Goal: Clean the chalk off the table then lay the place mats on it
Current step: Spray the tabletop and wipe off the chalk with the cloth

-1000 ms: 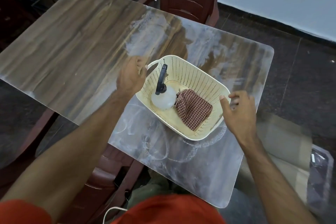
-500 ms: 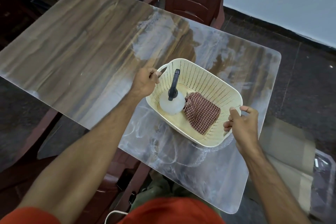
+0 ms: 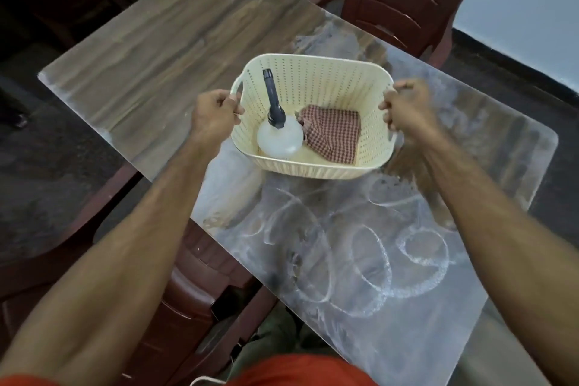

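Between both hands, cream basket (image 3: 313, 84), left hand (image 3: 213, 117) and right hand (image 3: 407, 106) fingers clenched around its handles.

Perforated cream plastic basket (image 3: 316, 84), checked cloth (image 3: 333, 135), glossy chalk-smeared wood-grain table (image 3: 150, 50).

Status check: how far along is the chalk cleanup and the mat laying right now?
Nothing looks done: chalk loops and smears still cover the near end of the table. In hand: the left hand and right hand each have a grip on a handle of the basket, which holds the spray bottle and checked cloth. Left: spraying, wiping, then laying mats; none are in view.
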